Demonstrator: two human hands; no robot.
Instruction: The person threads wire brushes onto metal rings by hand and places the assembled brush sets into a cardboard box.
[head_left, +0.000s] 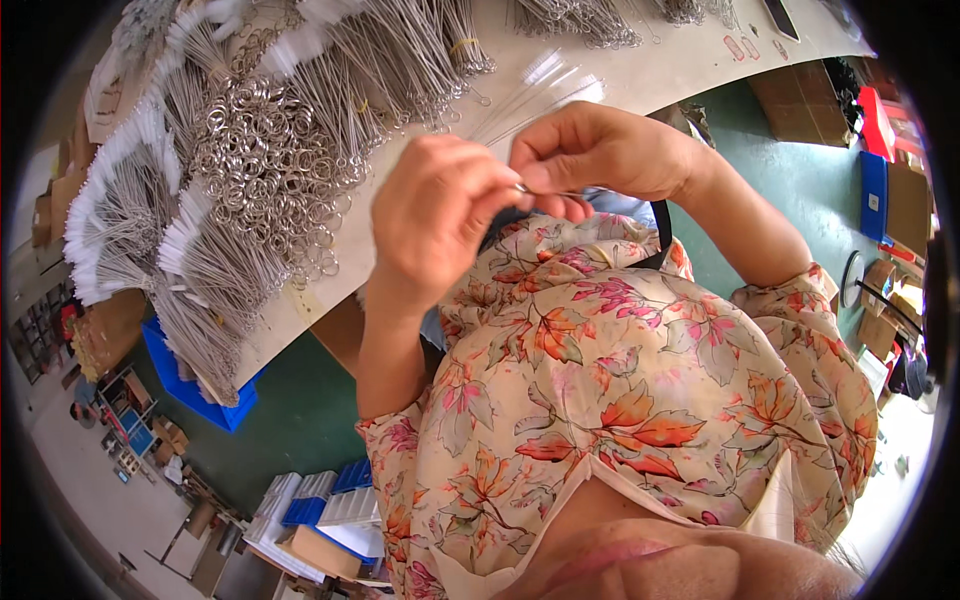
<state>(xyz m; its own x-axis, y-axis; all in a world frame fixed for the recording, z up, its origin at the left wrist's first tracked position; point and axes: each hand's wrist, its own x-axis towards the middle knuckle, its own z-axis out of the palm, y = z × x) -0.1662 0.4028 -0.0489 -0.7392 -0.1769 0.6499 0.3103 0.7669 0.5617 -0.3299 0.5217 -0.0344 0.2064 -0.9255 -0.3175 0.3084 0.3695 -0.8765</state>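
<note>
My left hand (pixel 430 215) and my right hand (pixel 605 155) meet over the table's near edge, fingertips together. Between them shows a small shiny metal ring (pixel 522 188), mostly covered by the fingers; both hands are closed on it in a pinch. Just beyond my right hand, a few loose wire brushes (pixel 545 75) with white bristles lie on the table. Left of my left hand is a heap of metal rings (pixel 255 150). Around that heap lie several bundles of looped wire brushes (pixel 345 75), their white bristle ends pointing away from me.
The pale table (pixel 660 75) curves across the top, with a phone (pixel 782 18) at its far right. A blue bin (pixel 200 385) stands below its left end. Boxes (pixel 800 105) and a blue crate (pixel 873 195) are on the green floor at right. White and blue trays (pixel 335 505) are stacked lower left.
</note>
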